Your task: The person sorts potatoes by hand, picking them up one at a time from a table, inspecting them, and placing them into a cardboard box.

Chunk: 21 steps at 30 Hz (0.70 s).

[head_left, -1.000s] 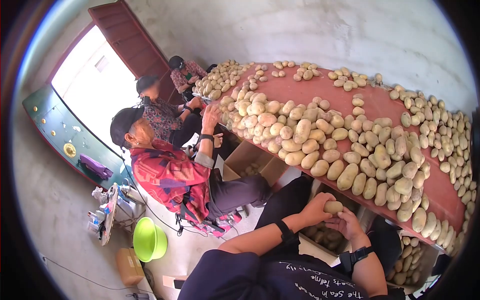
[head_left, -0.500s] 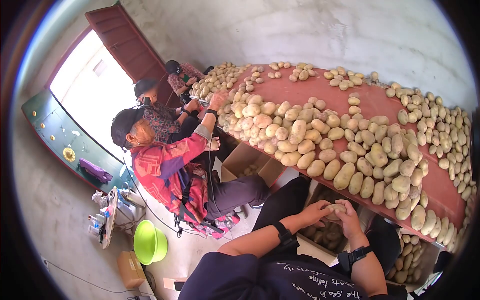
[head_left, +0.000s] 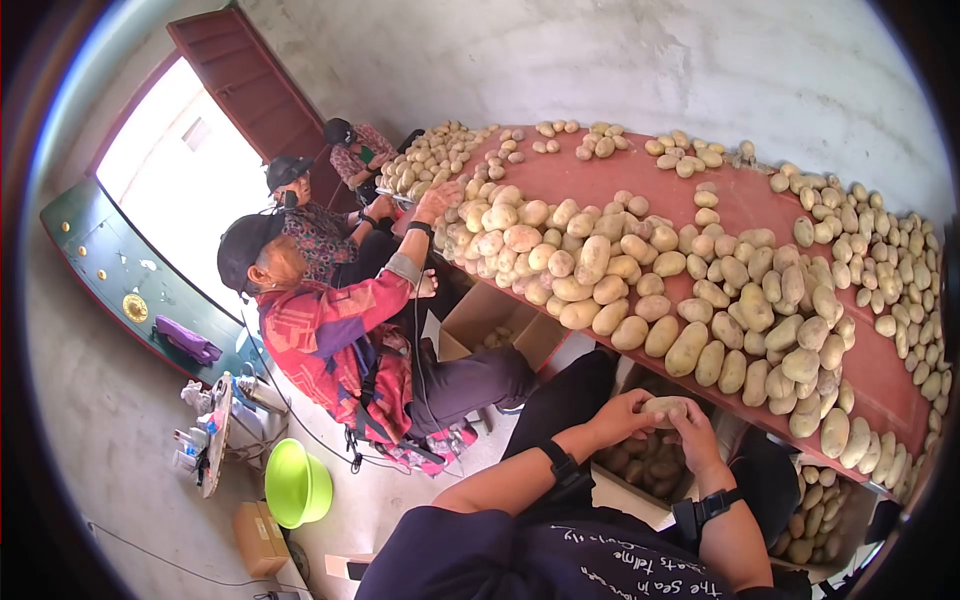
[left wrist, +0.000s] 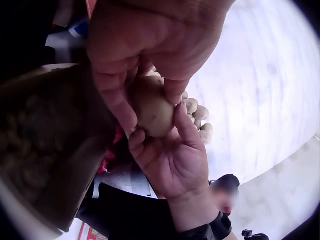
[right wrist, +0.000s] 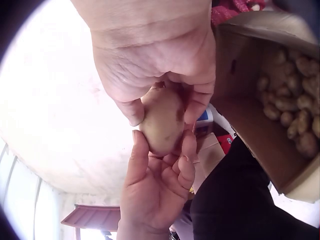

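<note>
Both hands hold one pale tan potato (head_left: 664,406) over a cardboard box at the table's front edge. My left hand (head_left: 617,417) grips its left end, while my right hand (head_left: 697,442) pinches the opposite end. Seen from the left wrist, the potato (left wrist: 154,110) sits between thumbs and fingers from both sides, its skin smooth and lightly marked. The right wrist view shows a darker brownish patch near one side of the potato (right wrist: 162,120). Fingers of the two hands nearly meet around it.
Potatoes (head_left: 690,345) lie heaped along the red table (head_left: 640,170). The cardboard box (right wrist: 240,112) below my hands contains potatoes; another potato-filled box (head_left: 820,520) stands to the right. On the left sits a person in a red patterned jacket (head_left: 325,325), near a green basin (head_left: 298,483).
My hands have lowered slightly and turned the potato between them, so it lies more lengthwise across. The neighbouring person's raised hand has come down onto the potato heap.
</note>
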### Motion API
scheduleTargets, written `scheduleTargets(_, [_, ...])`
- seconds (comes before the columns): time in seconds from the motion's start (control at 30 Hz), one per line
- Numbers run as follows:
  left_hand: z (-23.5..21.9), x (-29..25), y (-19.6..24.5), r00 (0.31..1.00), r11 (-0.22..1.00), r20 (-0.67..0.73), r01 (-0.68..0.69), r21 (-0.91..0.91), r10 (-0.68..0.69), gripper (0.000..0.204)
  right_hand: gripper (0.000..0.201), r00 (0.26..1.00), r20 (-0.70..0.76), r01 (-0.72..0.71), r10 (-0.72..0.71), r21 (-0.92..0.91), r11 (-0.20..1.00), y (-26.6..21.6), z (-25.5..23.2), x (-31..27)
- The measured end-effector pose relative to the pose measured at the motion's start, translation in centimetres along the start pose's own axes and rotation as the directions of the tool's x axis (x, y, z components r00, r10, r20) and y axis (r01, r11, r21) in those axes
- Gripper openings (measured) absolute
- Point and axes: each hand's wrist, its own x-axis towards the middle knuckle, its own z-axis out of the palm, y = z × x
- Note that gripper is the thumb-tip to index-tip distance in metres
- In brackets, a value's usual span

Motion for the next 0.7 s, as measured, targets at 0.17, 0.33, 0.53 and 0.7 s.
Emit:
scheduleTargets(0.17, [0.1, 0.0, -0.1, 0.999, 0.993, 0.021, -0.036, 0.111, 0.034, 0.043, 0.031, 0.997, 0.015, -0.075, 0.074, 0.065, 0.995, 1.4, -0.5, 0.6])
scheduleTargets(0.33, [0.7, 0.2, -0.4, 0.998, 0.985, 0.049, -0.048, 0.167, 0.04, 0.044, 0.032, 0.996, -0.088, -0.003, -0.004, -0.084, 0.996, 1.1, 0.0, 0.5])
scheduleTargets(0.53, [1.0, 0.5, -1.2, 0.992, 0.997, 0.116, -0.054, 0.058, 0.047, 0.048, 0.038, 0.966, -0.174, 0.131, -0.193, -0.316, 0.94, 1.4, -0.2, 0.7])
scheduleTargets(0.7, [1.6, 0.7, -1.0, 0.995, 0.996, 0.092, 0.031, -0.079, -0.023, 0.051, 0.035, 0.965, -0.232, 0.099, -0.126, -0.123, 0.987, 2.1, -0.1, 1.0])
